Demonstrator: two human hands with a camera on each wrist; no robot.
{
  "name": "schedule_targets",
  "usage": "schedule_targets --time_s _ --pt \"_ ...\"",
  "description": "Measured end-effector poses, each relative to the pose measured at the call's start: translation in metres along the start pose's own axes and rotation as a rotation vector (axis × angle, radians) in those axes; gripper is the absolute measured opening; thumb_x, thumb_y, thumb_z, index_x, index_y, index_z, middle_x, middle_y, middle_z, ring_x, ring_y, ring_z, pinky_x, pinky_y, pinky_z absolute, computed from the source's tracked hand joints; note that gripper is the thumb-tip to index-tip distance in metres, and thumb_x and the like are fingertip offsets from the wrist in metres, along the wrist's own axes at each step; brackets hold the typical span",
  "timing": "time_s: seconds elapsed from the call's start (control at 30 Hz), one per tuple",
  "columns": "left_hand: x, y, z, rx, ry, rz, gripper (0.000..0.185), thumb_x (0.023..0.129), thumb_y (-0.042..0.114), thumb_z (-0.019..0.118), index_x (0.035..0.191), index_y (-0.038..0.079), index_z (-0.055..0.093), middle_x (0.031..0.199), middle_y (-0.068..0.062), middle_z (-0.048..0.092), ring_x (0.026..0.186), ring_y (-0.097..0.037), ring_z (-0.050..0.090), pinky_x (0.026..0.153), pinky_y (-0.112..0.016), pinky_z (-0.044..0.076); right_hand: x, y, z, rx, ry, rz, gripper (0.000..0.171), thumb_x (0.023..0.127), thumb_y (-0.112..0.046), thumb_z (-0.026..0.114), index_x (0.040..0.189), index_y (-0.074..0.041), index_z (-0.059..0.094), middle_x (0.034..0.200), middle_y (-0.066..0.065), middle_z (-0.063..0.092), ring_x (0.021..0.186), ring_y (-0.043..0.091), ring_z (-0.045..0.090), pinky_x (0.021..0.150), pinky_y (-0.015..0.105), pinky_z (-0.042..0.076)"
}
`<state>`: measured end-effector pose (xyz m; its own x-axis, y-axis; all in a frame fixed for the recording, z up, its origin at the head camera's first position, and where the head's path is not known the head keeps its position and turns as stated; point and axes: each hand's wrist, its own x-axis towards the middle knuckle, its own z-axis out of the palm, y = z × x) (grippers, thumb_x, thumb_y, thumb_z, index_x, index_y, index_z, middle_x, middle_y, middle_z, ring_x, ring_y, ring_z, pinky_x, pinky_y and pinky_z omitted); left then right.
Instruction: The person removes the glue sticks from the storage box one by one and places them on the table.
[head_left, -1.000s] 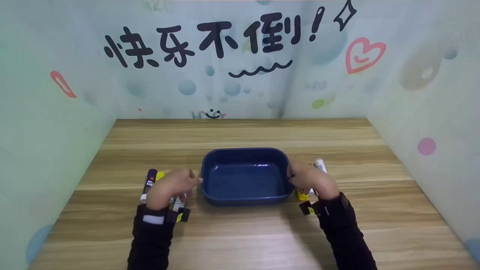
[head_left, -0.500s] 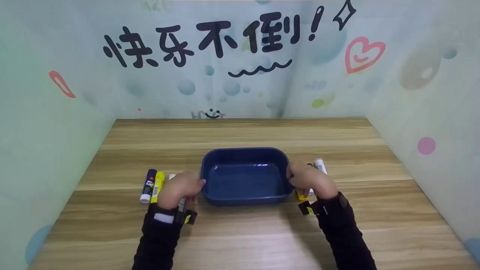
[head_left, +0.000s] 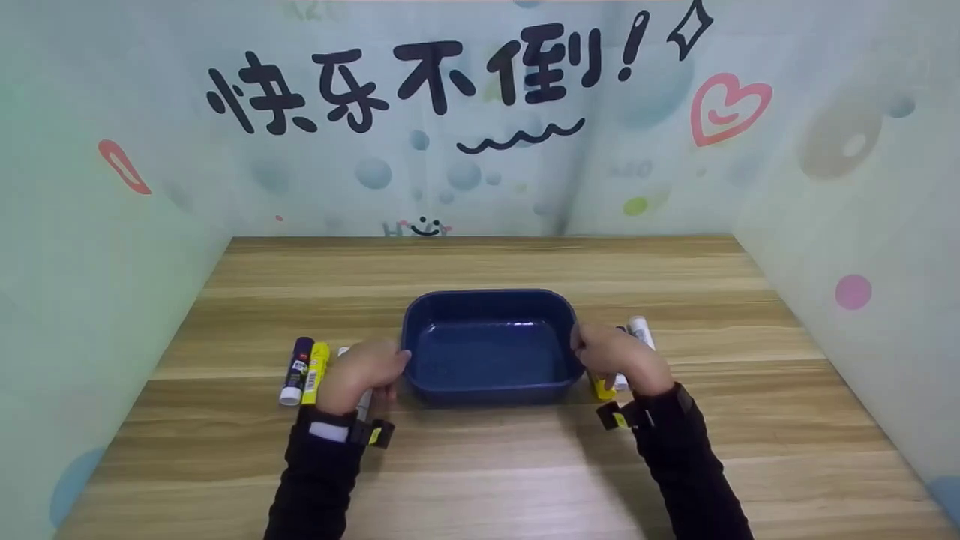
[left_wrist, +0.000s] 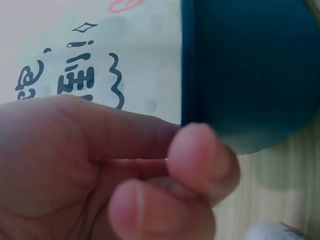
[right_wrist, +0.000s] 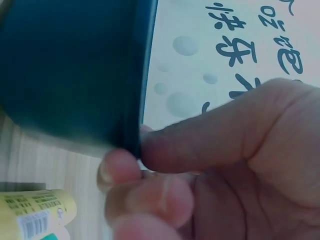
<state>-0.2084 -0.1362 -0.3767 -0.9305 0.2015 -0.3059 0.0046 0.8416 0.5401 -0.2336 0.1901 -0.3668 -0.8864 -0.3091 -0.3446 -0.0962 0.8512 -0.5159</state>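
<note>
A dark blue rectangular plastic bin (head_left: 491,393) stands between my two hands, with nothing inside it. My left hand (head_left: 366,373) pinches its left rim between thumb and fingers, as the left wrist view shows up close on the bin wall (left_wrist: 250,65). On the opposite side, my right hand (head_left: 624,358) pinches the right rim; in the right wrist view the thumb and fingertips meet at the edge of the bin (right_wrist: 75,70). Glue sticks lie beside each hand: a purple one (head_left: 298,367) and a yellow one (head_left: 316,371) at left, a white one (head_left: 640,333) at right.
Another yellow glue stick (head_left: 602,387) lies partly hidden under the right hand. A white stick (head_left: 364,405) is partly covered by the left hand. The wooden table (head_left: 480,480) is bounded by a printed backdrop (head_left: 315,180) behind and at both sides.
My left hand has moved right and taken hold of the bin's left rim, uncovering the left glue sticks. The bin has shifted slightly up in the head view; my right hand keeps its grip.
</note>
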Motion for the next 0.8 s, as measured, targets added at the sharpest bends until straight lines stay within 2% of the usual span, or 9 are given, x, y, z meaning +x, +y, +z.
schedule_targets --time_s 0.13,0.33,0.43,0.57,0.67,0.8 --pt "0.003 -0.002 0.001 -0.011 0.02 -0.016 0.037 0.099 0.022 0.034 0.085 -0.002 0.058 0.054 -0.002 0.057 0.052 -0.018 0.055 0.049 -0.024 0.038 0.004 0.003 0.001 0.069 0.015 -0.015 0.016 0.092 -0.003 0.04 0.105 0.001 0.049 0.067 0.004 0.047 0.05 0.015 0.047 0.046 0.025 0.045" --pt "0.011 -0.005 0.004 -0.013 0.079 -0.056 0.04 0.1 0.027 0.031 0.082 0.002 0.057 0.062 -0.007 0.059 0.053 -0.019 0.052 0.047 -0.026 0.036 0.014 0.007 0.003 0.128 0.035 -0.048 0.017 0.092 -0.001 0.036 0.104 0.004 0.048 0.065 0.007 0.049 0.046 0.016 0.047 0.046 0.026 0.04" --pt "0.017 -0.007 0.007 0.012 0.146 -0.046 0.038 0.1 0.028 0.032 0.086 0.003 0.057 0.066 -0.006 0.056 0.058 -0.019 0.051 0.051 -0.028 0.037 0.019 0.009 0.006 0.134 0.084 -0.08 0.02 0.091 0.002 0.035 0.106 0.006 0.047 0.071 0.014 0.053 0.043 0.018 0.048 0.044 0.032 0.044" --pt "0.026 -0.011 0.012 0.027 0.246 -0.037 0.038 0.1 0.027 0.032 0.1 0.0 0.058 0.078 -0.01 0.055 0.071 -0.024 0.052 0.062 -0.036 0.042 0.026 0.01 0.011 0.136 0.174 -0.087 0.021 0.091 0.002 0.034 0.108 0.005 0.046 0.082 0.016 0.054 0.047 0.021 0.051 0.047 0.036 0.048" --pt "0.032 -0.012 0.017 0.004 0.308 -0.042 0.038 0.101 0.027 0.031 0.102 -0.001 0.057 0.081 -0.012 0.055 0.075 -0.028 0.053 0.067 -0.041 0.043 0.032 0.01 0.015 0.111 0.247 -0.072 0.019 0.094 -0.002 0.033 0.109 0.001 0.045 0.086 0.015 0.053 0.052 0.022 0.053 0.047 0.032 0.047" --pt "0.04 -0.014 0.024 -0.09 0.367 -0.045 0.038 0.102 0.029 0.029 0.095 0.001 0.054 0.075 -0.01 0.052 0.07 -0.026 0.052 0.063 -0.037 0.042 0.04 0.012 0.02 0.098 0.324 -0.053 0.02 0.098 -0.008 0.031 0.111 -0.002 0.045 0.087 0.018 0.057 0.054 0.024 0.056 0.045 0.026 0.044"
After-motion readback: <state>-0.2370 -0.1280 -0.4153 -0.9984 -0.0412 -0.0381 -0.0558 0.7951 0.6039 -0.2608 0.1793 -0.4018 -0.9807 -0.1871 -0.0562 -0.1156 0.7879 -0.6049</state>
